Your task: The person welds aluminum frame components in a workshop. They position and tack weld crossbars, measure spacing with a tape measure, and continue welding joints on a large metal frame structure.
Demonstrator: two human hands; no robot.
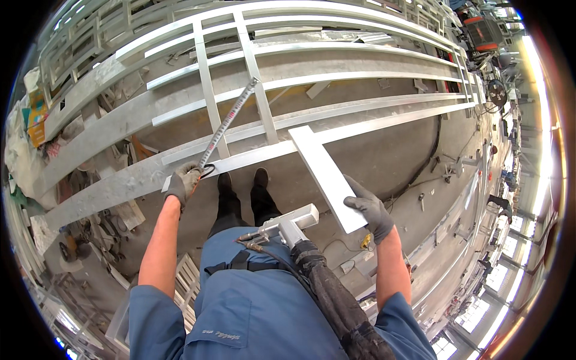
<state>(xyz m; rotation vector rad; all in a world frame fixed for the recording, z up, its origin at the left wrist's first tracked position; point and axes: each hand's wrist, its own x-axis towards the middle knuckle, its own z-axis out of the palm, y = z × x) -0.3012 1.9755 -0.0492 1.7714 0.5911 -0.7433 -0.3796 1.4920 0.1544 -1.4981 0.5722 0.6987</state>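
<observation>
My left hand (185,181), in a grey glove, is closed round a tape measure whose pulled-out blade (225,123) slants up and right across the frame of metal tubes. The blade's far end reaches a crossbar near the frame's middle. My right hand (371,210), also gloved, grips the near end of a flat pale metal bar (327,177), thumb on top. The bar's far end lies over the frame's near rail (384,122). Most of the tape's case is hidden by my left fingers.
A metal tool with a boxy head (300,219) and a thick black sleeve (336,294) hangs against my front. Long beams (114,191) support the frame on the left. A black cable (432,153) and scattered scraps lie on the floor. Red-and-black equipment (482,33) stands far right.
</observation>
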